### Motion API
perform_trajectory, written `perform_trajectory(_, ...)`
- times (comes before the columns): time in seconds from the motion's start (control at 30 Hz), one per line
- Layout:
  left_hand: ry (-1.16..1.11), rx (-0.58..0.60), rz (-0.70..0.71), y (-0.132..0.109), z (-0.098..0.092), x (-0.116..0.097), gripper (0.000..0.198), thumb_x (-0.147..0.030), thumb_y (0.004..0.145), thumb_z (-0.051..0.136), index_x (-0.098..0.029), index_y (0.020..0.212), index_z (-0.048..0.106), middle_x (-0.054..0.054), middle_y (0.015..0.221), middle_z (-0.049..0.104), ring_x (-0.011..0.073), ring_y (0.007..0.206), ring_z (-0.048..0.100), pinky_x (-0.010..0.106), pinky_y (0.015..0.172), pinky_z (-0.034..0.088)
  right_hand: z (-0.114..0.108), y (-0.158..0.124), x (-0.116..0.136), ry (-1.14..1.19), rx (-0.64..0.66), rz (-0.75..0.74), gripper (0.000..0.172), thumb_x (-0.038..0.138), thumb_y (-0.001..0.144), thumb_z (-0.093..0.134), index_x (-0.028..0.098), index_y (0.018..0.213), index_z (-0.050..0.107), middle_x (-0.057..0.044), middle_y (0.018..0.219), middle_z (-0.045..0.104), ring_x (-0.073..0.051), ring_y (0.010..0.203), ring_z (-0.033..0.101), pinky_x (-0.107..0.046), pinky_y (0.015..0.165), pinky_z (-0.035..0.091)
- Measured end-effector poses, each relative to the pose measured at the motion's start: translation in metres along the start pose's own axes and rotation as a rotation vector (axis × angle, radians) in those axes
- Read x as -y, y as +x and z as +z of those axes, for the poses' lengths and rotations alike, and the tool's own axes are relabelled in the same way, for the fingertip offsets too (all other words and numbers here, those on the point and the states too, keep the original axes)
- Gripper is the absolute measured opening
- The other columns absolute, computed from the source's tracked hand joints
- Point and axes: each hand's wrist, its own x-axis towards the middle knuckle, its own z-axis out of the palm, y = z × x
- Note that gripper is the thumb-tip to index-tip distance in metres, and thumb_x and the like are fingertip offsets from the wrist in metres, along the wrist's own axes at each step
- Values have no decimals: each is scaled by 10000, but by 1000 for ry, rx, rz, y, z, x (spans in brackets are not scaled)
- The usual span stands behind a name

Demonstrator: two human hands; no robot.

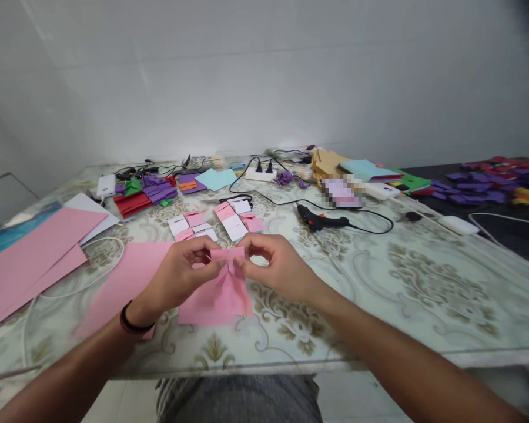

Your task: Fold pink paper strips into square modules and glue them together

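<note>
My left hand (pixel 183 273) and my right hand (pixel 275 264) meet above the near middle of the table, each pinching the top edge of one folded pink paper piece (pixel 224 291). The paper is gathered at the top between my fingertips and fans out downward toward me. A black band circles my left wrist. Under the left hand lies a flat pink sheet (pixel 126 279). Just beyond my fingers sit several small folded pink-and-white pieces (pixel 216 223).
Large pink sheets (pixel 30 255) lie at the left. A black glue gun (pixel 320 220) with its cord, a white power strip (pixel 260 173), purple, red and green paper bits (pixel 147 194), and stacked coloured sheets (pixel 365 170) fill the far side. A dark table (pixel 489 197) stands right.
</note>
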Motion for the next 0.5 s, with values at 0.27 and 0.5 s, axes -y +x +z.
perform_trajectory(0.27, 76, 46, 10, -2, 3, 2, 26, -178, 866, 667, -163, 845, 674, -15, 743, 667, 98, 663, 581, 194, 602, 453, 6, -1, 1, -151, 23, -23, 72, 222, 855, 669, 181, 799, 688, 17, 742, 644, -138, 706, 562, -265, 661, 410)
perform_trajectory(0.5, 202, 41, 11, -4, 6, 1, 37, -167, 857, 663, -164, 870, 697, -13, 777, 681, 101, 689, 586, 201, 632, 480, 5, -1, 1, -186, 13, -71, 97, 112, 768, 643, 180, 816, 694, 23, 780, 673, -135, 730, 586, -252, 696, 429)
